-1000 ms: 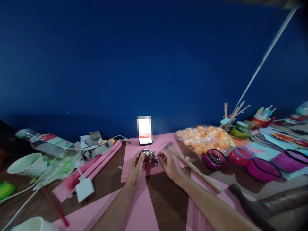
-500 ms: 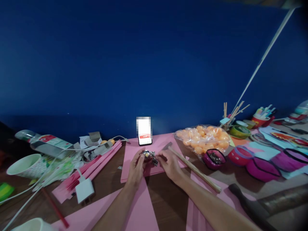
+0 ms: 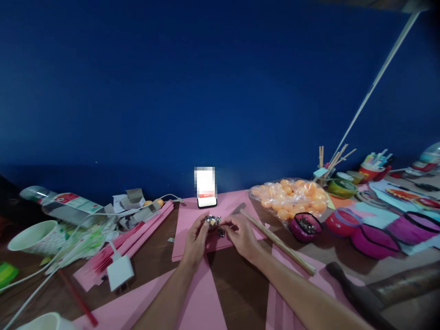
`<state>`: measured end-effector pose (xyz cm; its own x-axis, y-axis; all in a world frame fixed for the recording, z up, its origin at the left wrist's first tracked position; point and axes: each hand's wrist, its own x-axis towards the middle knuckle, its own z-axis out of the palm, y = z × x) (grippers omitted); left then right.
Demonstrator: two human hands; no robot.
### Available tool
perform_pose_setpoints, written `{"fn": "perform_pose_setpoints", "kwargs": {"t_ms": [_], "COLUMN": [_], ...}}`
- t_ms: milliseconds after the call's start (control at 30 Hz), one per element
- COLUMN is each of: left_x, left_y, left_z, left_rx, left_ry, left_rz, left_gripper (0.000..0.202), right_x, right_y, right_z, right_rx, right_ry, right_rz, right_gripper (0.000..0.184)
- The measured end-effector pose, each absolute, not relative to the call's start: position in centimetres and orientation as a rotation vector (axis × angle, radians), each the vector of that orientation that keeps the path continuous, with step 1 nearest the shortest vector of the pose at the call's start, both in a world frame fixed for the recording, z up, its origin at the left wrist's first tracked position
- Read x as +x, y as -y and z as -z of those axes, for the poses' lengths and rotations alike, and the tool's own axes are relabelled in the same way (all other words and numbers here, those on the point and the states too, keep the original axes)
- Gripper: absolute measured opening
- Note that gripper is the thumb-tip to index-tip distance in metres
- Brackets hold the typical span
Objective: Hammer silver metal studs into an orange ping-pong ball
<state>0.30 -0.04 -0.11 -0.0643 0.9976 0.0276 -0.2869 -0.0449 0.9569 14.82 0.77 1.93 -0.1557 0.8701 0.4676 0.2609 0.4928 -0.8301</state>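
Between my two hands is a small shiny silver metal piece [image 3: 213,222] with rounded, bead-like lumps and a yellowish spot; its exact kind is not clear. My left hand [image 3: 195,239] grips its left side, thumb in front and fingers behind. From the right, my right hand [image 3: 243,234] pinches its other end, where a few lumps hang down. Both hands are just above pink paper sheets [image 3: 184,250] on the dark wooden table [image 3: 240,293]. Behind them a phone [image 3: 206,201] leans upright with a blurred bright screen.
Beside my right hand lies a hammer [image 3: 278,240] with a wooden handle. Further right are a bag of orange balls [image 3: 288,199], a purple bowl of small metal bits [image 3: 305,228] and several magenta pouches [image 3: 374,241]. On the left sit a white charger [image 3: 120,272], cups and a plastic bottle [image 3: 75,208].
The silver piece has turned slightly and its hanging lumps sit closer in. My right fingers have shifted a little toward the left hand. Other things stay put.
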Motion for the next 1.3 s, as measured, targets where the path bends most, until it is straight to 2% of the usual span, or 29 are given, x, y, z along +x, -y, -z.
{"fn": "perform_pose_setpoints", "kwargs": {"t_ms": [467, 800, 1300], "left_x": [0.2, 0.3, 0.6], "left_y": [0.4, 0.3, 0.2], "left_z": [-0.2, -0.6, -0.3], "left_rx": [1.159, 1.184, 1.136], "left_ry": [-1.076, -1.096, -0.993], "left_rz": [-1.350, -1.393, -1.376], "left_gripper": [0.046, 0.039, 0.043], "right_x": [14.4, 14.6, 14.5], "right_y": [-1.0, -1.1, -1.1], "right_z": [-1.4, -1.6, -1.7], "right_rx": [-0.967, -0.967, -0.941], "right_ry": [1.426, 1.374, 1.313], "right_rz": [-1.122, -1.150, -1.220], "right_gripper": [0.010, 0.012, 0.010]}}
